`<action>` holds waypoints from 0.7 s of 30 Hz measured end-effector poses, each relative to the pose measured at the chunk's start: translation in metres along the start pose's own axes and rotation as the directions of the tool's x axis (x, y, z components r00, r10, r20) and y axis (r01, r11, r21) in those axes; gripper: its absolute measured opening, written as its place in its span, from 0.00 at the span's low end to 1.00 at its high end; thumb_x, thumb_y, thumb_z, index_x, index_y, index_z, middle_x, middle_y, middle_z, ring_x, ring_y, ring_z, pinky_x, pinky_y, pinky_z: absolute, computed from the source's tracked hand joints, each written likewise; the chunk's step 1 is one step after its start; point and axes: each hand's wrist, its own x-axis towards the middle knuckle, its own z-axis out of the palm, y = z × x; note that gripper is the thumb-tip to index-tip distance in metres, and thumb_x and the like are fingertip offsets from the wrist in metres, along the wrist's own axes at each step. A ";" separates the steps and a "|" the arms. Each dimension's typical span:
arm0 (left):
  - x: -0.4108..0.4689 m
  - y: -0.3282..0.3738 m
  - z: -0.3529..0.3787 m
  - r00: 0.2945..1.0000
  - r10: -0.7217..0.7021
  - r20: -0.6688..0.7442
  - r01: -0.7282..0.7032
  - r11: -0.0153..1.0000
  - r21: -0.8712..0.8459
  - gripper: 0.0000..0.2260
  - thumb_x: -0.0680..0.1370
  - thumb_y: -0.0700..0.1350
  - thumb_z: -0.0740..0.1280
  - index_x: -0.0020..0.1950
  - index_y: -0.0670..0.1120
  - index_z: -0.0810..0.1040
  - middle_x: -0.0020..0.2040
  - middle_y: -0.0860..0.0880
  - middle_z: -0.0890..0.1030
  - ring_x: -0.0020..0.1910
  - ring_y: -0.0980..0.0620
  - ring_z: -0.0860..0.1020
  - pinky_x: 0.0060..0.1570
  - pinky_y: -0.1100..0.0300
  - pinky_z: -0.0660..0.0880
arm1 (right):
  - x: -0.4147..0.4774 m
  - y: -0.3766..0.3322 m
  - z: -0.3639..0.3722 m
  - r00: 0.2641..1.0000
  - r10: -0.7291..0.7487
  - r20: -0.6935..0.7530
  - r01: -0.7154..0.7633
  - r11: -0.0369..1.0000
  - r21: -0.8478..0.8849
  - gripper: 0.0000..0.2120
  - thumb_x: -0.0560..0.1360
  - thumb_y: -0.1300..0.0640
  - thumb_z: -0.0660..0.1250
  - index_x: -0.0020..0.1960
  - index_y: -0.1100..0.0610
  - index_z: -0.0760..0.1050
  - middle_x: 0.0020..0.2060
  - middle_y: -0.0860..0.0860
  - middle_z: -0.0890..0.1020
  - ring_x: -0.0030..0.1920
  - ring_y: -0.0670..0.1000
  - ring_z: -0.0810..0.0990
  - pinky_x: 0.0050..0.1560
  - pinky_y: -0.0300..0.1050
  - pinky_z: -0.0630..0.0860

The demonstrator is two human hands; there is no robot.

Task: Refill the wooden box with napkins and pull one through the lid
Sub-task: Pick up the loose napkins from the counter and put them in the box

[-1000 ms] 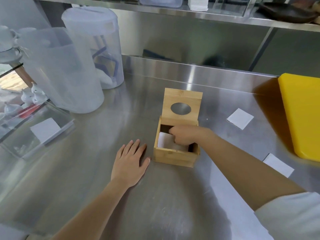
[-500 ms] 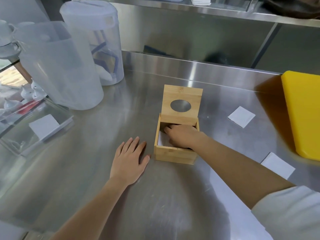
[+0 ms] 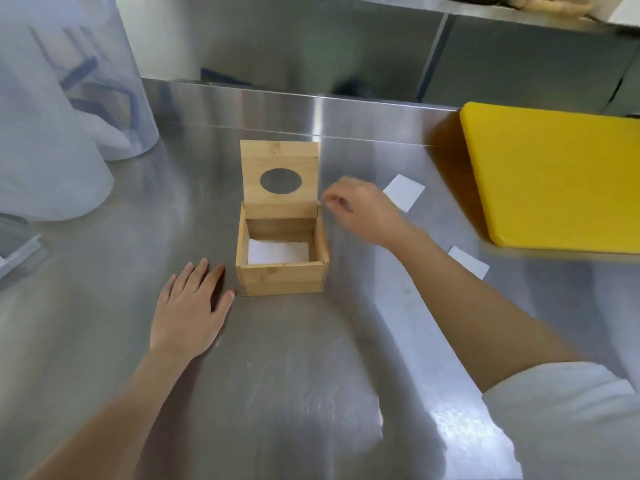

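Note:
The wooden box (image 3: 282, 278) stands on the steel counter with its lid (image 3: 280, 157) swung up at the back; the lid has an oval hole. A white napkin (image 3: 278, 252) lies flat in the bottom of the box. My right hand (image 3: 360, 211) hovers just right of the box's back corner, fingers loosely curled with nothing in them, fingertips close to the lid's hinge edge. My left hand (image 3: 192, 313) rests flat on the counter just left of the box, fingers spread. Two more white napkins lie on the counter: one napkin (image 3: 403, 192) behind my right hand, another napkin (image 3: 469, 266) beyond my forearm.
A yellow cutting board (image 3: 561, 174) fills the right side of the counter. Two translucent plastic containers (image 3: 52, 109) stand at the back left. A clear tray edge (image 3: 17, 254) shows at the far left. A steel backsplash rises behind the counter.
My right hand has come up out of the box and moved to the right, beside the lid's hinge. The napkin stays inside. My left hand has not moved. The camera has moved closer.

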 end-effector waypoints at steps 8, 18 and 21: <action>-0.001 0.002 -0.002 1.000 -0.011 0.012 0.011 1.000 -0.003 0.23 0.79 0.54 0.55 0.72 0.48 0.63 0.74 0.44 0.62 0.74 0.45 0.56 0.72 0.48 0.52 | -0.074 0.089 -0.015 0.640 0.766 -0.059 -0.747 0.603 -0.280 0.17 0.76 0.57 0.61 0.62 0.63 0.70 0.60 0.62 0.73 0.60 0.64 0.73 0.58 0.54 0.73; -0.002 0.003 -0.003 1.000 -0.023 0.015 0.023 1.000 0.009 0.22 0.78 0.52 0.57 0.70 0.46 0.66 0.73 0.42 0.65 0.73 0.42 0.60 0.71 0.45 0.57 | -0.119 0.128 -0.009 0.267 0.963 -0.039 -0.956 0.270 0.112 0.39 0.63 0.41 0.73 0.64 0.61 0.64 0.58 0.57 0.76 0.60 0.60 0.75 0.61 0.57 0.70; -0.003 0.003 -0.004 1.000 -0.024 0.018 0.024 1.000 0.014 0.22 0.78 0.52 0.57 0.70 0.46 0.65 0.73 0.42 0.65 0.73 0.43 0.60 0.71 0.46 0.57 | -0.122 0.129 -0.008 0.288 0.958 0.003 -0.927 0.278 0.252 0.36 0.63 0.46 0.76 0.63 0.63 0.67 0.58 0.58 0.77 0.58 0.61 0.76 0.59 0.57 0.74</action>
